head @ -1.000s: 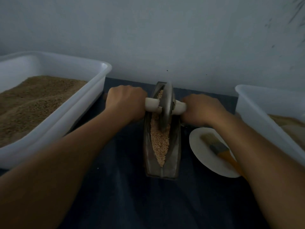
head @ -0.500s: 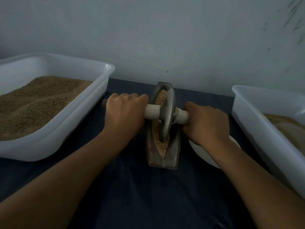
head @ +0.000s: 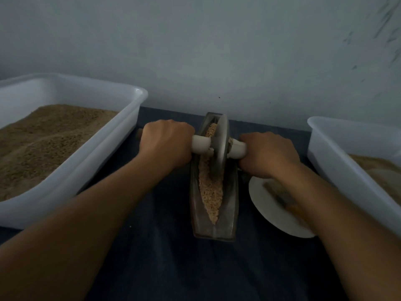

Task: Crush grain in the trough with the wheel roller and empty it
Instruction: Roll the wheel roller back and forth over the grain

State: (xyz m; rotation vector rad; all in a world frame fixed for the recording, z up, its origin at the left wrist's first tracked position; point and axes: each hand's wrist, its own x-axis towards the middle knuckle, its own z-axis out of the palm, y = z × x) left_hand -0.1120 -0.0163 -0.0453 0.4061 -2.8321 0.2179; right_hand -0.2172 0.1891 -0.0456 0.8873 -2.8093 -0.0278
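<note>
Trough (head: 213,227): dull grey metal, dim sheen. Grain (head: 210,192) in it: pale tan, speckled. Wheel (head: 220,148): grey metal, its axle (head: 200,144) off-white on both sides. Left bin (head: 104,146): translucent white, filled with darker brown, finely mottled meal (head: 43,140). Right bin (head: 338,161): same white, its contents (head: 382,172) light beige. Plate (head: 269,209) near right: plain white. Brush (head: 282,196) on it: brownish bristles, orange handle. Table cloth (head: 165,257): dark navy, unpatterned. Far wall (head: 195,51): pale grey-blue, a few dark scuffs at right.
</note>
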